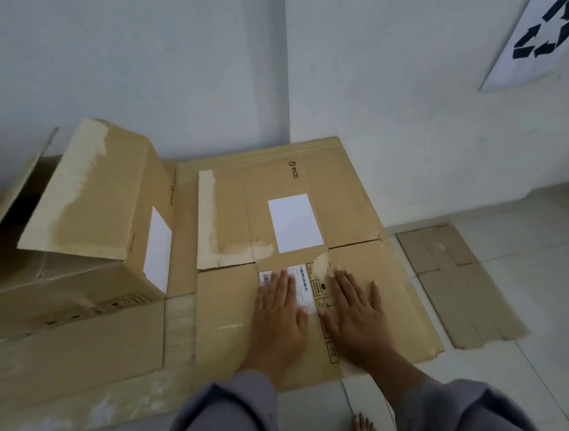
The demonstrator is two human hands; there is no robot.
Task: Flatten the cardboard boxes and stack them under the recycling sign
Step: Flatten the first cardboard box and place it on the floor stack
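A large flattened cardboard box (284, 188) with white labels lies on the floor in the wall corner. My left hand (277, 310) and my right hand (354, 307) rest flat on its near half, palms down, fingers spread, side by side over a printed label. An unflattened box (80, 212) with raised flaps stands to the left, on another flat sheet (71, 350). A smaller flattened piece (454, 279) lies on the tiles to the right. The recycling sign (542, 27) hangs on the right wall.
White walls meet in a corner behind the cardboard. Pale floor tiles (541, 296) stretch to the right and toward me. My grey sleeves and a bare foot (364, 430) show at the bottom edge.
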